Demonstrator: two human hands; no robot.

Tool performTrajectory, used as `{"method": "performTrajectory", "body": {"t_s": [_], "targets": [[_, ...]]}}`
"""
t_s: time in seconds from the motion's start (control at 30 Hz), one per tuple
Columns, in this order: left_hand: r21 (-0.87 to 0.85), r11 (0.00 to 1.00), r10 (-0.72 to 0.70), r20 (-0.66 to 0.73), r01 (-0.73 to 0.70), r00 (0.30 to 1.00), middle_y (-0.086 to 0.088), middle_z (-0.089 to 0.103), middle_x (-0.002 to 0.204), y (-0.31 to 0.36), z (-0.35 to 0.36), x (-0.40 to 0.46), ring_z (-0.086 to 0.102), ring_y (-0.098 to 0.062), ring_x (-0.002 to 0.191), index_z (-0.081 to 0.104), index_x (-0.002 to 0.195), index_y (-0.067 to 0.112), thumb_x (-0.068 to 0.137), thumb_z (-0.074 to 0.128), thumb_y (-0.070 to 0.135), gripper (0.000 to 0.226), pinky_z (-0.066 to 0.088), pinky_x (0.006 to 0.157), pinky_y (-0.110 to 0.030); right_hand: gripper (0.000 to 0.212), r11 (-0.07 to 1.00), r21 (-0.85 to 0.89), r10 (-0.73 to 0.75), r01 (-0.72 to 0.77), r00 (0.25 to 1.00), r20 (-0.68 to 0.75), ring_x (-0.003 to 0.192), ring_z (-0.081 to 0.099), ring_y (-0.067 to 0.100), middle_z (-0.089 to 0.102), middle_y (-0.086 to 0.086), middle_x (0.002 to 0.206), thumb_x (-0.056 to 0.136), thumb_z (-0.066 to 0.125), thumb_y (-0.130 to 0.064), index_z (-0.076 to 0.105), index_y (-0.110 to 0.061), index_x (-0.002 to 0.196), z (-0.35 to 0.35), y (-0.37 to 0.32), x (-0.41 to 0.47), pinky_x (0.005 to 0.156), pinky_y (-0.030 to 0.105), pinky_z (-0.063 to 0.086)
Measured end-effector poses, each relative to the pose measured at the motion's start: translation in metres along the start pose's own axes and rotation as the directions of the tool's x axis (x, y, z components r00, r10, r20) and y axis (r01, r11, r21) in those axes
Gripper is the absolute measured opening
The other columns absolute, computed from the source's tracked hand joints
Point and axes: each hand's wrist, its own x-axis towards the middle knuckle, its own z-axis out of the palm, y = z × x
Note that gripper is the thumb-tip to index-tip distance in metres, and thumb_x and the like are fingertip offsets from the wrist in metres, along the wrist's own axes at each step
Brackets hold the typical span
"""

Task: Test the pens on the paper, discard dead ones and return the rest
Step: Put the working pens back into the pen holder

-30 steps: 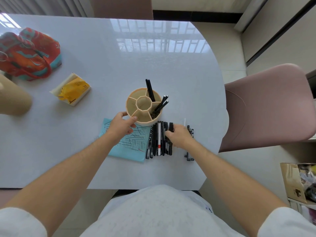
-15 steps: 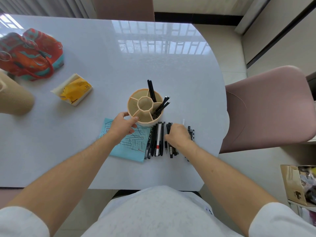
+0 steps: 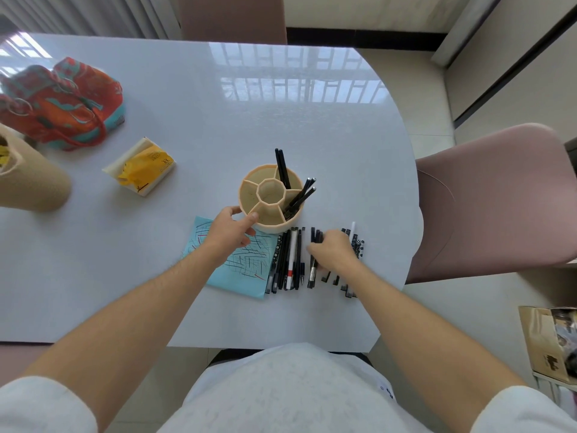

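While the left hand (image 3: 229, 228) curls round the near wall of the tan pen holder (image 3: 271, 197), thumb at the rim and fingers wrapped to the side, the right hand (image 3: 332, 250) lies over the row of pens (image 3: 292, 259) just in front of that holder. Its fingers are bent down onto a few black barrels, but from where I stand I cannot tell whether they pinch one pen or only press on several.

Four black pens stand in the holder's far and right compartments; the rest lie side by side, parallel, on the white table (image 3: 193, 120), touching one another. Just left of them, partly under the left wrist, sits the blue paper (image 3: 237, 267), covered in scribbled test strokes.

These pens look light, stiff and smooth, so they will likely roll or skate if nudged sideways; a pinch at mid-barrel, lifting one clear of its neighbours, seems the safest hold. The holder looks light too, hence the steadying hand.

Well to the left of the holder are a yellow tissue pack (image 3: 143, 170), whose printing is too small to read, a red and teal bag (image 3: 62, 104) and a woven beige basket (image 3: 28, 179). No pen label is legible.
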Motion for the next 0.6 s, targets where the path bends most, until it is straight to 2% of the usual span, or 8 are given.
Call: {"method": "performTrajectory", "body": {"t_s": [0.07, 0.13, 0.27, 0.33, 0.4, 0.5, 0.6], "targets": [[-0.026, 1.000, 0.003, -0.018, -0.004, 1.000, -0.009, 0.074, 0.088, 0.002, -0.001, 0.001, 0.063, -0.015, 0.061, 0.050, 0.127, 0.023, 0.093, 0.061, 0.049, 0.044, 0.058, 0.066, -0.034, 0.017, 0.962, 0.272, 0.008, -0.007, 1.000, -0.002, 0.052, 0.070, 0.019, 0.074, 0.012, 0.070, 0.087, 0.066, -0.019, 0.065, -0.004, 0.079, -0.014, 0.000, -0.005, 0.050, 0.030, 0.055], [-0.044, 0.999, 0.008, -0.026, -0.009, 1.000, -0.010, 0.074, 0.087, 0.005, -0.002, 0.001, 0.062, -0.016, 0.059, 0.050, 0.128, 0.022, 0.097, 0.054, 0.049, 0.041, 0.057, 0.065, -0.035, 0.018, 0.870, 0.490, -0.042, 0.059, 0.998, -0.046, 0.057, 0.070, 0.020, 0.076, 0.016, 0.078, 0.091, 0.069, -0.022, 0.068, -0.003, 0.089, -0.026, -0.004, -0.010, 0.052, 0.031, 0.056], [-0.019, 1.000, -0.010, -0.020, 0.009, 1.000, -0.012, 0.074, 0.090, 0.006, 0.002, 0.000, 0.062, -0.018, 0.062, 0.050, 0.126, 0.017, 0.097, 0.054, 0.048, 0.042, 0.058, 0.068, -0.037, 0.013, 0.623, 0.762, -0.134, 0.176, 0.984, -0.118, 0.070, 0.070, 0.025, 0.075, 0.014, 0.082, 0.094, 0.069, -0.018, 0.067, -0.005, 0.093, -0.036, -0.024, -0.019, 0.053, 0.031, 0.055], [0.023, 0.999, -0.038, -0.014, 0.038, 0.999, -0.011, 0.074, 0.091, 0.005, 0.005, -0.002, 0.063, -0.019, 0.066, 0.053, 0.121, 0.015, 0.093, 0.060, 0.051, 0.047, 0.058, 0.070, -0.038, 0.011, 0.549, 0.809, -0.164, 0.211, 0.976, -0.143, 0.074, 0.072, 0.026, 0.076, 0.014, 0.086, 0.096, 0.067, -0.016, 0.067, -0.006, 0.095, -0.033, -0.034, -0.023, 0.055, 0.031, 0.056], [0.076, 0.996, -0.048, -0.020, 0.049, 0.999, -0.009, 0.073, 0.091, 0.004, 0.005, -0.004, 0.065, -0.020, 0.068, 0.058, 0.112, 0.015, 0.087, 0.064, 0.057, 0.050, 0.058, 0.069, -0.038, 0.010, 0.525, 0.815, -0.153, 0.247, 0.969, -0.195, 0.075, 0.075, 0.025, 0.077, 0.013, 0.088, 0.097, 0.067, -0.017, 0.067, -0.007, 0.095, -0.029, -0.042, -0.024, 0.056, 0.030, 0.058], [0.091, 0.995, -0.037, -0.071, 0.043, 0.997, -0.008, 0.073, 0.089, 0.004, 0.002, -0.003, 0.066, -0.020, 0.070, 0.059, 0.109, 0.015, 0.087, 0.061, 0.061, 0.051, 0.058, 0.070, -0.037, 0.009, 0.530, 0.797, -0.056, 0.289, 0.950, -0.307, 0.075, 0.077, 0.022, 0.078, 0.009, 0.085, 0.095, 0.069, -0.018, 0.067, -0.009, 0.093, -0.024, -0.049, -0.020, 0.058, 0.030, 0.060], [0.013, 0.999, -0.048, -0.056, 0.049, 0.997, -0.011, 0.073, 0.091, 0.006, -0.002, 0.000, 0.065, -0.019, 0.068, 0.054, 0.118, 0.016, 0.087, 0.066, 0.056, 0.052, 0.060, 0.071, -0.038, 0.009, 0.565, 0.762, 0.011, 0.316, 0.921, -0.390, 0.077, 0.077, 0.019, 0.076, 0.006, 0.086, 0.094, 0.071, -0.019, 0.067, -0.011, 0.092, -0.020, -0.056, -0.011, 0.060, 0.032, 0.062]]}}
